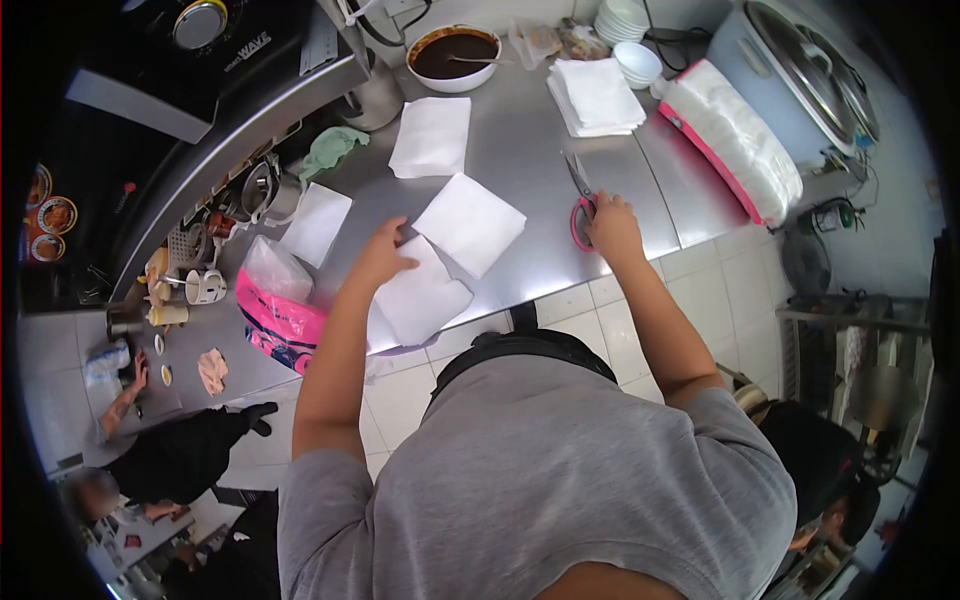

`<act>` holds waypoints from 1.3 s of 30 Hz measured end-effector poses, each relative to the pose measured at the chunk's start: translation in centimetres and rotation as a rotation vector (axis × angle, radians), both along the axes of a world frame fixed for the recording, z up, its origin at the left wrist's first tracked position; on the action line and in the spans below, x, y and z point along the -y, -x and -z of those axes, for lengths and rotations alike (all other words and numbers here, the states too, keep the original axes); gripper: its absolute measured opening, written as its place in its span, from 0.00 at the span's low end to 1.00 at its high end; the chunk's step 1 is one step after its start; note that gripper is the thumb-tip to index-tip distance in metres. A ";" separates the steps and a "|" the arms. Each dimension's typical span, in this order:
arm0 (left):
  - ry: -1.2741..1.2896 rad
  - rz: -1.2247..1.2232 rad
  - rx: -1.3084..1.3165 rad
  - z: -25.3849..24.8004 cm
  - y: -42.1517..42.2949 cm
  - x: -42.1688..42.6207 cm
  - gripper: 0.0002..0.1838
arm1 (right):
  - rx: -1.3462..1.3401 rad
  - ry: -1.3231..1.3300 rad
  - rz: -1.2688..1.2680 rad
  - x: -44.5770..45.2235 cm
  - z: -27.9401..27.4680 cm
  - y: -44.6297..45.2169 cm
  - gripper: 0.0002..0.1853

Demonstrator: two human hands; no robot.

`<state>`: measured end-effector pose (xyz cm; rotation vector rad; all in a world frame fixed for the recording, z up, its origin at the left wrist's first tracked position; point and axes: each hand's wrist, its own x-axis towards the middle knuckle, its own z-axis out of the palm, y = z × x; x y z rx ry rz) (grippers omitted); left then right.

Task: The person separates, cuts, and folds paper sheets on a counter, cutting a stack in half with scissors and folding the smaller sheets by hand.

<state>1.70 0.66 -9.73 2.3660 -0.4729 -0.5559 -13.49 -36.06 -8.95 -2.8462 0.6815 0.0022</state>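
Observation:
On the steel counter, my right hand (614, 228) is closed on the pink handles of a pair of scissors (582, 212), whose blades point away from me. My left hand (384, 256) has its fingers apart at the upper left edge of a white napkin stack (420, 300) near the counter's front edge. Another white stack (471, 225) lies turned at an angle just beyond it. Farther back are a white stack (432, 137) at the middle and a thicker one (596, 97) to the right. A single flat white piece (317, 224) lies left of my left hand.
A bowl of dark sauce (455, 58) and white bowls (637, 63) stand at the back. Pink-edged napkin packs lie right (733, 140) and left (280, 310). A green cloth (334, 150) is back left. Other people stand at lower left and lower right.

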 end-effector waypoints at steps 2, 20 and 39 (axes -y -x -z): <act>-0.067 -0.095 0.099 -0.8 1.3 -1.3 0.26 | 0.032 0.067 -0.214 -1.2 -1.2 -1.7 0.23; 0.561 -0.274 -0.311 -15.9 4.2 2.8 0.19 | -0.050 -1.130 -0.554 -8.3 -9.1 -8.3 0.25; 0.813 -0.825 -0.751 0.1 9.7 6.7 0.32 | -0.060 -0.392 -0.861 -12.4 -1.4 -5.2 0.28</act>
